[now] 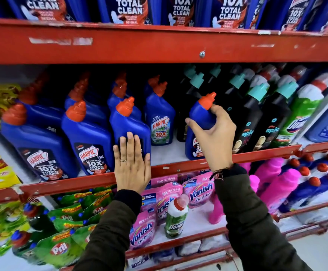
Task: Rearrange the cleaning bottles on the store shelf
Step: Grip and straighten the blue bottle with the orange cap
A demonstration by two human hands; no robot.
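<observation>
Gripping high on the neck, the right hand [213, 133] has its thumb and fingers curled around a blue bottle [200, 122] with an orange cap [207, 100], just under that cap. It stands at the front of the middle shelf [178, 169], tilted a little to the right, its label mostly hidden behind the wrist. Over on the other side, the left hand [131, 163] lies flat and spread, holding nothing, palm pressed against the lower front of a second blue bottle [129, 124] and covering its label. Left of that palm, two more blue bottles read "HARPIC" [92, 153] and "10X TOTAL CLEAN". Between the two hands, set further back, a smaller bottle [160, 122] reads "HARPIC POWER PLUS 10X". Right of the gripped bottle stand black bottles [249, 122] with teal caps, marked "spic". Below the wrists, pink pouches [200, 190] say "Vanish Oxi Action", and green pouches [61, 247] say "Pril". Above, the top row repeats "10X TOTAL CLEAN".
</observation>
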